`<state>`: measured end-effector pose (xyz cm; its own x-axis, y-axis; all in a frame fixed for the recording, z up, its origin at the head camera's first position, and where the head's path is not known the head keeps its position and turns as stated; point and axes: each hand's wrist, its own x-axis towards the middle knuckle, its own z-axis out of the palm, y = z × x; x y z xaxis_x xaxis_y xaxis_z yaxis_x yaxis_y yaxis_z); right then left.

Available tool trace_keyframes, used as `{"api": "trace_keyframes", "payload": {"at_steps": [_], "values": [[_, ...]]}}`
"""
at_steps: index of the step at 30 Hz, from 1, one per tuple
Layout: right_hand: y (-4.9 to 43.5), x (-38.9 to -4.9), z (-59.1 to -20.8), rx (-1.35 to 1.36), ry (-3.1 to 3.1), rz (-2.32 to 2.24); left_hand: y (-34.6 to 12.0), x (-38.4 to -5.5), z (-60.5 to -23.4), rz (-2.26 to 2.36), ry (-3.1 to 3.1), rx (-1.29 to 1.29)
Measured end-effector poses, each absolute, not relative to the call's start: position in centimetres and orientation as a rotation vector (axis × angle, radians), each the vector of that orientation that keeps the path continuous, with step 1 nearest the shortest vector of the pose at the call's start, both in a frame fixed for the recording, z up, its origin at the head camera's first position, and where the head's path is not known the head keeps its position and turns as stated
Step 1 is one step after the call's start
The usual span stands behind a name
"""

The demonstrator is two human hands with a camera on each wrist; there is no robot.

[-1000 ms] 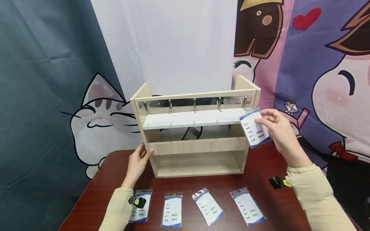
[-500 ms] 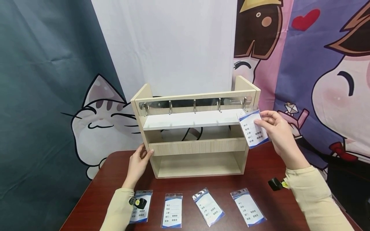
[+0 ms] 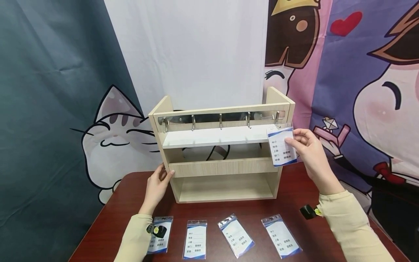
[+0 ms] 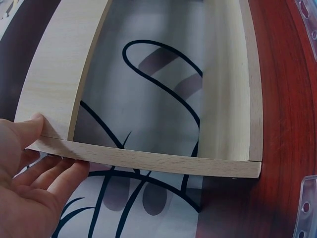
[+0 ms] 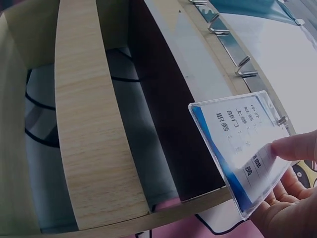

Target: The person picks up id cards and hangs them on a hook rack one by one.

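My right hand (image 3: pixel 311 156) pinches a name badge in a clear plastic sleeve (image 3: pixel 280 147) by its right edge, thumb on the printed face. The badge hangs nearly upright at the right end of a small wooden shelf (image 3: pixel 226 168). Its top edge meets the rightmost metal hook (image 3: pixel 277 117); in the right wrist view that hook's tip (image 5: pixel 282 120) shows at the sleeve's top edge. Whether it passes through the slot I cannot tell. My left hand (image 3: pixel 156 187) grips the shelf's left side panel (image 4: pixel 148 157), thumb on the front board and fingers behind.
Several more badges lie in a row on the dark red table (image 3: pixel 108 233) before the shelf, such as the slanted badge (image 3: pixel 236 235) and the rightmost badge (image 3: pixel 281 235). The left forearm partly covers the leftmost badge (image 3: pixel 160 243). Other hooks (image 3: pixel 220 121) line the metal rail.
My right hand has shifted slightly left with the badge, which has turned more upright against the rightmost hook. My left hand has stayed on the shelf's side.
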<state>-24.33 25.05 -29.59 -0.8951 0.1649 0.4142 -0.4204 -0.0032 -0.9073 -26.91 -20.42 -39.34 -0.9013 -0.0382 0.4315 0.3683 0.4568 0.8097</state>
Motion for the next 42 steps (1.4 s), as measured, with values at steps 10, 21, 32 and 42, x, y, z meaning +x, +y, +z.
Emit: {"api": "trace_keyframes", "payload": {"at_steps": [10, 21, 32, 42], "values": [[25.0, -25.0, -30.3, 0.201, -1.907, 1.907, -20.2, -26.4, -39.0, -1.446, -2.297, -0.289], [25.0, -25.5, -30.5, 0.162, -1.908, 1.879, -20.2, -26.5, -39.0, -1.444, -2.298, -0.285], [25.4, -25.4, -31.1, 0.165, -2.032, 1.738, -20.3, -26.6, -39.0, -1.437, -2.304, -0.291], [26.6, -25.4, -32.2, 0.239, -2.005, 1.784, -21.6, -29.2, -42.1, -1.481, -2.281, -0.273]]}}
